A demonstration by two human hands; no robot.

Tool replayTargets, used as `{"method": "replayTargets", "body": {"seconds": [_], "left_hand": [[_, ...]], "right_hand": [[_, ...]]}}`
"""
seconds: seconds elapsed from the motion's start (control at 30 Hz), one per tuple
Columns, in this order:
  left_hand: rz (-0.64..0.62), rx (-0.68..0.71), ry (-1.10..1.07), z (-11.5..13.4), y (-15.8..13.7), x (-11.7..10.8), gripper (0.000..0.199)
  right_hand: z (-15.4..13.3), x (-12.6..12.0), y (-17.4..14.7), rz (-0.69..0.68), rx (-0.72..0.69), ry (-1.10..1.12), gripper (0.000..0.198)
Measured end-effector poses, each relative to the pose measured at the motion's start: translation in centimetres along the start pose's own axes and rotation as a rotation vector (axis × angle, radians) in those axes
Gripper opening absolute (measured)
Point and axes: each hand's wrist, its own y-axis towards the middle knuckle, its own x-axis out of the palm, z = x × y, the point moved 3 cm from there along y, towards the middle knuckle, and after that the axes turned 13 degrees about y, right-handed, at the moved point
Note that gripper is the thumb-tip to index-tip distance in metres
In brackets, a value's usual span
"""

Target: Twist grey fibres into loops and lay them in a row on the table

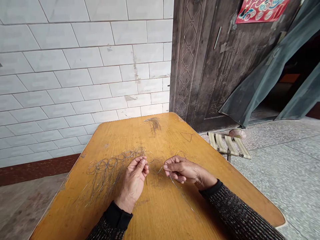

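Between my hands, above the wooden table (160, 213), a thin wire (158, 161) bends in a loop. My left hand (135, 176) pinches one part of it between thumb and fingers. With its fingers closed, my right hand (181, 168) grips the wire on the other side, and a loose end trails down to the right. Left of my left hand lies a row of looped wires (110, 163), their straight tails pointing toward me. The exact contact at my fingertips is too small to make out.
A bundle of thin wires (153, 124) lies at the table's far end, with a bent wire piece (187, 136) to its right. A tiled wall (100, 66) and a dark door (200, 66) stand behind. A folding stool (228, 145) is on the floor at right.
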Motion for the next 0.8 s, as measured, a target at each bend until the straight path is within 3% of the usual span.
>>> {"method": "replayTargets", "body": {"seconds": [0.27,0.4,0.63,0.8], "left_hand": [[0.008,0.111,0.259,0.8,-0.4,-0.1,0.022],[-0.055,0.123,0.309,0.8,-0.4,0.0,0.017],[-0.088,0.008,0.217,0.7,-0.7,0.6,0.02],[-0.087,-0.058,0.23,0.5,-0.7,0.4,0.016]], "right_hand": [[-0.8,0.4,-0.6,0.006,-0.043,0.069,0.026],[-1.3,0.2,-0.9,0.042,-0.079,0.016,0.029],[-1.2,0.9,-1.0,0.041,-0.088,-0.367,0.031],[-2.1,1.3,-1.7,0.08,-0.305,-0.739,0.033]]}}
